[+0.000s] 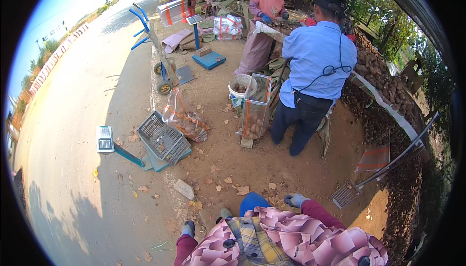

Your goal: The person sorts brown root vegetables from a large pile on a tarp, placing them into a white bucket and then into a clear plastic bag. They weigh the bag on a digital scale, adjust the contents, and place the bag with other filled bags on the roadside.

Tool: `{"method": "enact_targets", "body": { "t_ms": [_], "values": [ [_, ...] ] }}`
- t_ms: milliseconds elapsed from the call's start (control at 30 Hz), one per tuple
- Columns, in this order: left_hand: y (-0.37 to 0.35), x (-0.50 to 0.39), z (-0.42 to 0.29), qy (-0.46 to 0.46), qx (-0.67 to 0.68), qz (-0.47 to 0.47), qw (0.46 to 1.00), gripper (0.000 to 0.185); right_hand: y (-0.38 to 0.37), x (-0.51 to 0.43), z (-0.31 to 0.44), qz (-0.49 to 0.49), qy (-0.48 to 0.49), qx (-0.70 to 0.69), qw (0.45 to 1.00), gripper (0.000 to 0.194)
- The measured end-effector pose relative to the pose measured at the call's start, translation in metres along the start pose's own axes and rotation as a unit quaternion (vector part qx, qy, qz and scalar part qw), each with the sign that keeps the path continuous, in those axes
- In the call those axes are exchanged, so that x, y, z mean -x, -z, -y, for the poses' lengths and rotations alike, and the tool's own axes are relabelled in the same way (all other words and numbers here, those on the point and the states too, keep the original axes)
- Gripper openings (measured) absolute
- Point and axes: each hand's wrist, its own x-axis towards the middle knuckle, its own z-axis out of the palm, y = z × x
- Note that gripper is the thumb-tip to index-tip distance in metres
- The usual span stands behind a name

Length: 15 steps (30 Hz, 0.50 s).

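My left hand (pixel 188 228), in a grey-blue work glove, hangs low at my left side above the ground. My right hand (pixel 295 200), gloved alike, is out beside my blue-clad knee (pixel 253 203). Neither shows a thing in it, and how far the fingers are closed is unclear. Ahead on the left, a grey plastic crate (pixel 164 136) rests tilted on a platform scale (pixel 160 163) with a display head (pixel 105 139). A clear bag (pixel 187 122) with orange stripes, part filled with brown tubers, leans beside the crate. Another striped bag (pixel 254 113) stands upright with tubers in its bottom.
A person in a blue shirt (pixel 320 58) stands ahead, back to me; a person in pink (pixel 267 2) faces a tuber-covered sorting surface (pixel 280 25). Around are a white bucket (pixel 243 84), hand truck (pixel 164 65), second scale (pixel 209 60), stone block (pixel 184 189), tined fork (pixel 346 195) and tuber heap (pixel 382 73).
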Motion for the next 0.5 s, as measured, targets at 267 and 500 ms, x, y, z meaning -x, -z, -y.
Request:
{"method": "enact_targets", "body": {
  "t_ms": [267,500],
  "values": [
    [0.174,-0.195,-0.178,-0.009,0.298,-0.149,0.943,0.022,0.043,-0.073,0.017,-0.013,-0.118,-0.018,0.993,0.043],
    [0.141,-0.252,-0.273,0.091,0.237,0.038,0.966,0.023,0.133,-0.226,0.076,0.089,-0.125,0.075,0.985,0.057]
  ]
}}
